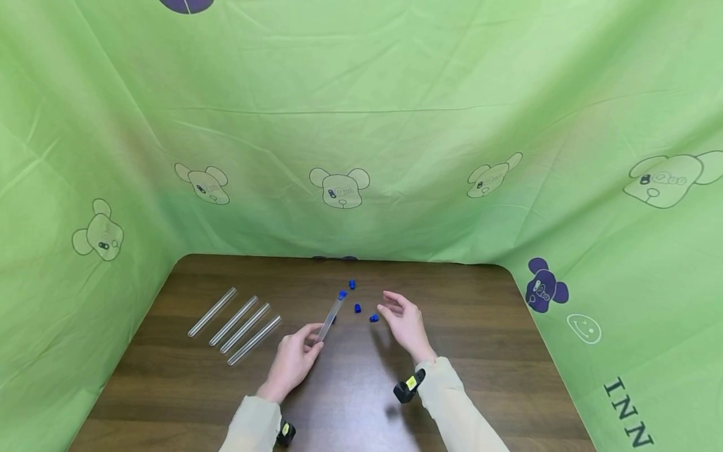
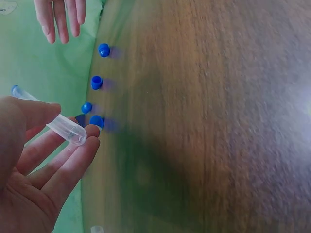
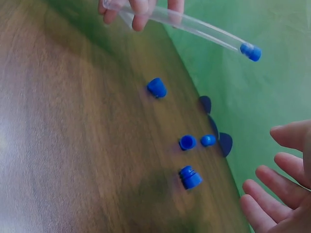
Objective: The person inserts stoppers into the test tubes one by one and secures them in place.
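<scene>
My left hand (image 1: 294, 359) pinches a clear test tube (image 1: 330, 319) near its lower end between thumb and fingers. The tube slants up and away, with a blue cap (image 3: 250, 52) in its far end. My right hand (image 1: 405, 323) hovers over the table to the right, fingers apart and relaxed, holding nothing. Several loose blue caps lie between the hands. One cap (image 1: 374, 318) is nearest the right fingertips, another cap (image 1: 358, 308) is just left of it, and a third cap (image 1: 352, 284) lies farther back. One more cap (image 3: 157, 88) is partly hidden behind the tube in the head view.
Several clear test tubes (image 1: 240, 320) lie side by side, slanted, on the left of the brown wooden table (image 1: 452, 295). A green cloth (image 1: 395, 226) with printed bear heads hangs behind the table and along both sides.
</scene>
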`<state>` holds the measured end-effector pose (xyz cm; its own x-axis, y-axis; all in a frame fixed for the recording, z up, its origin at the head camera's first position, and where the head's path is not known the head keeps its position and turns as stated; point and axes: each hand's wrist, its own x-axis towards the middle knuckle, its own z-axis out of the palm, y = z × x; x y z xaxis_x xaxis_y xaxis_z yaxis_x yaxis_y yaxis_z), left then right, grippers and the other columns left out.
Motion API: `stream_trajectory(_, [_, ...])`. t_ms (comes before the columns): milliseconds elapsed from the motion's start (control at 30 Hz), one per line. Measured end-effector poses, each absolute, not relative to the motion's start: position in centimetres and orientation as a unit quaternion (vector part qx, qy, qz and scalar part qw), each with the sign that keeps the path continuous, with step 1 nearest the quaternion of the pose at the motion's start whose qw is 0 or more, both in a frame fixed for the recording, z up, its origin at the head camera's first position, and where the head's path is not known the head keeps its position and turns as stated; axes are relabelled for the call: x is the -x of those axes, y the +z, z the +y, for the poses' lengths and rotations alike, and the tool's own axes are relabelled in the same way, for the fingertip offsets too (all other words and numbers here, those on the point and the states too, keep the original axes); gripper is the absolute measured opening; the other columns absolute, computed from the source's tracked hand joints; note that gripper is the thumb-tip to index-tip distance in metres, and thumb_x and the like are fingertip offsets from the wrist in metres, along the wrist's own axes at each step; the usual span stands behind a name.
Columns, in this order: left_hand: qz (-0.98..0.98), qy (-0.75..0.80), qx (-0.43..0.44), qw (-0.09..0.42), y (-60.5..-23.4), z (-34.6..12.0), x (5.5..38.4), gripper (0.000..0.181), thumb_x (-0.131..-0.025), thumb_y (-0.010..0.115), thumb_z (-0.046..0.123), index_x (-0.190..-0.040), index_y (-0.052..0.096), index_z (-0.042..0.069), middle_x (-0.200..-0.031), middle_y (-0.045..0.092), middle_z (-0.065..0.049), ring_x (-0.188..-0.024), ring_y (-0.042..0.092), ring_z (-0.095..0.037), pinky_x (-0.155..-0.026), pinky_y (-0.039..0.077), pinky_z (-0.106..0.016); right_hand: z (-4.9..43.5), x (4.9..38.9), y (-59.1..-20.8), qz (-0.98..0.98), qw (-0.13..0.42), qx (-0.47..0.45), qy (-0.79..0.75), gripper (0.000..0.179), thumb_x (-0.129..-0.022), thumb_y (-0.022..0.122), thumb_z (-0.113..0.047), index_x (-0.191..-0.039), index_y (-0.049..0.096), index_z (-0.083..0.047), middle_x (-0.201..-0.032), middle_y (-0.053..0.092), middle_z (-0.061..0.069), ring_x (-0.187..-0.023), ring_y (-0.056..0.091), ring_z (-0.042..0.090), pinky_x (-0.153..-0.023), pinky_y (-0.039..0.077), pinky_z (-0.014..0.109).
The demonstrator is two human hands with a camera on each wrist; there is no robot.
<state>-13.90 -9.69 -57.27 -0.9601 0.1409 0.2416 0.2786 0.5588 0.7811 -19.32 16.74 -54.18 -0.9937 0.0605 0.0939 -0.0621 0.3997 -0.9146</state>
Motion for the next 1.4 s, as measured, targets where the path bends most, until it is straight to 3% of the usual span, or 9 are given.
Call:
stream_trajectory(600, [-0.889,-0.446,0.085,0.063,-57.4,-11.7,13.2,0.037,-0.089,0.077,0.003,-0.125,0.070,0.012,-0.098,0.076,-0.006,-0.064,0.067,-0.002,-0.057,0.053,-0.024,16.9,19.5,-54.7,-0.850,0.033,-0.024,0.524,0.044,-0.093,0.074,-0.007,-0.134,0.062,0.004,-0.131,0.064,0.020,-0.113,0.066,0.037,-0.096,0.051,0.048])
stream_trajectory(1000, [-0.900,-0.428,0.060,0.065,-57.8,-13.5,13.2,0.036,-0.086,0.079,0.002,-0.120,0.071,0.009,-0.088,0.075,0.001,-0.060,0.064,0.000,-0.058,0.052,-0.027,16.7,19.7,-55.3,-0.865,0.023,-0.043,0.500,0.046,-0.091,0.075,-0.003,-0.133,0.061,0.007,-0.128,0.064,0.027,-0.113,0.065,0.042,-0.096,0.050,0.050])
stream_trajectory(1400, [-0.913,-0.403,0.044,0.046,-57.7,-14.3,13.7,0.038,-0.083,0.081,0.002,-0.119,0.070,0.004,-0.080,0.071,0.004,-0.060,0.058,-0.004,-0.060,0.048,-0.030,16.5,19.8,-55.4,-0.893,0.029,-0.079,0.441,0.046,-0.087,0.077,-0.004,-0.130,0.064,0.005,-0.127,0.066,0.021,-0.110,0.065,0.040,-0.093,0.052,0.050])
